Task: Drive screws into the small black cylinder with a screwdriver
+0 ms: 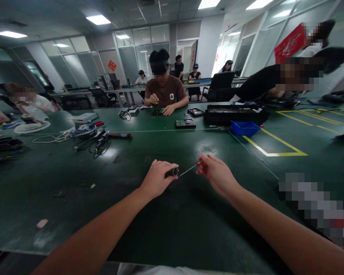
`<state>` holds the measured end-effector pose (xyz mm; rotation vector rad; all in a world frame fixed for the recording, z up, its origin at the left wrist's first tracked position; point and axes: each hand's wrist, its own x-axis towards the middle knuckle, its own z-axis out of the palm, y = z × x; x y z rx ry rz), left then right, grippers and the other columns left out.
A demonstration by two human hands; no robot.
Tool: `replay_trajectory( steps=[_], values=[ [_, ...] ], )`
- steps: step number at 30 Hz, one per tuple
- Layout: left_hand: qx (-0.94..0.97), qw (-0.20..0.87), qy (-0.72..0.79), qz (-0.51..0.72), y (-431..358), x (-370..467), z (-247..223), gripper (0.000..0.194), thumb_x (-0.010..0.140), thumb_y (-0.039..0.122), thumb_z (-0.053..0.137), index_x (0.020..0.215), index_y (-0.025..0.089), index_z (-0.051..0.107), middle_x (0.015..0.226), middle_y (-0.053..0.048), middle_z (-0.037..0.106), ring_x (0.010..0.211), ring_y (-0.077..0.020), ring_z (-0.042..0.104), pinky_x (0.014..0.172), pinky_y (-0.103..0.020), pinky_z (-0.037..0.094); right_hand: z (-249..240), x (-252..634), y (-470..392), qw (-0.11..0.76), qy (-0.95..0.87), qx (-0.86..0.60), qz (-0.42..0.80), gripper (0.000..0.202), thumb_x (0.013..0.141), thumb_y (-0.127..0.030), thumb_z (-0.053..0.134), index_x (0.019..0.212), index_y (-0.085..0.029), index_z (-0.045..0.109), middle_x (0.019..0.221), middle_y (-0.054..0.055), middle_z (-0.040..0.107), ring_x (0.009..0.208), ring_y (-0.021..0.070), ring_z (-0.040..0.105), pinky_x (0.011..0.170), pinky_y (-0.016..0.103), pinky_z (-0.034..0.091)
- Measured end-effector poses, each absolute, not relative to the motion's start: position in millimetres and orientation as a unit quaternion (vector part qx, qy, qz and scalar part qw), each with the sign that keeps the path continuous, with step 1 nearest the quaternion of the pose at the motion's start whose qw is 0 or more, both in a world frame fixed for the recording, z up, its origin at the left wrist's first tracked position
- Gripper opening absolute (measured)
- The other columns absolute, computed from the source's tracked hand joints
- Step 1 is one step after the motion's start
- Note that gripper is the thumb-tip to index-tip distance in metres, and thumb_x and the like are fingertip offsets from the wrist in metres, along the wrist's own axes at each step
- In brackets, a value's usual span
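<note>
My left hand (157,177) is closed around a small dark cylindrical part (175,171), its round, ring-like end turned to the right. Between the fingertips of my right hand (215,172) is a thin screwdriver (188,169) with a reddish handle. Its shaft slants down to the left, and the tip ends at or just beside the lower rim of the cylinder; I cannot tell whether they touch. Both hands are raised over the green table (166,229). Fingers hide most of the cylinder and most of the screwdriver handle.
Ahead lie a hard drive (185,123), a blue tray (245,128), a long black case (235,114) and an electric screwdriver (119,135) beside tangled cables (96,143). A co-worker (167,89) sits opposite, handling small parts. Another person (263,80) leans over the table at right.
</note>
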<state>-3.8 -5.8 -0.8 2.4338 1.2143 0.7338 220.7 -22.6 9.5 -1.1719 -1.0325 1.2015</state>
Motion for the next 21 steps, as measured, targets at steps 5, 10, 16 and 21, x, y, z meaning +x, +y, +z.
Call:
replay_trajectory(
  steps=[5,10,16,21],
  values=[
    [0.844,0.168,0.438,0.261,-4,-6,-1,0.037,0.085,0.028,0.072,0.122,0.029,0.065,0.117,-0.002,0.068,0.111,-0.0237,0.057,0.106,-0.047,0.033,11,220,-27,0.555,-0.528,-0.508,0.395,0.028,0.092,-0.047,0.054,0.094,-0.019,0.060,0.083,0.004,0.063,0.074,0.0173,0.060,0.072,0.035,0.052],
    [0.842,0.166,0.446,0.254,-5,-5,-1,0.037,0.084,0.030,0.073,0.120,0.028,0.067,0.111,-0.003,0.069,0.105,-0.0241,0.058,0.097,-0.043,0.037,16,216,-36,0.536,-0.604,-0.507,0.302,0.025,0.097,-0.042,0.047,0.095,-0.020,0.058,0.077,0.001,0.062,0.070,0.0172,0.059,0.070,0.034,0.048],
    [0.845,0.172,0.449,0.234,-6,-3,-3,0.040,0.084,0.030,0.073,0.123,0.028,0.066,0.110,-0.003,0.068,0.104,-0.0245,0.057,0.096,-0.043,0.036,19,214,-44,0.478,-0.673,-0.520,0.221,0.022,0.099,-0.039,0.044,0.097,-0.022,0.057,0.079,0.002,0.063,0.072,0.0178,0.061,0.067,0.032,0.046],
    [0.851,0.173,0.449,0.212,-5,-1,-4,0.042,0.085,0.033,0.072,0.126,0.028,0.064,0.108,-0.004,0.067,0.104,-0.0253,0.056,0.097,-0.044,0.035,22,212,-46,0.437,-0.719,-0.520,0.148,0.017,0.099,-0.032,0.045,0.097,-0.021,0.057,0.083,0.003,0.066,0.074,0.0190,0.064,0.067,0.032,0.046]
  ],
)
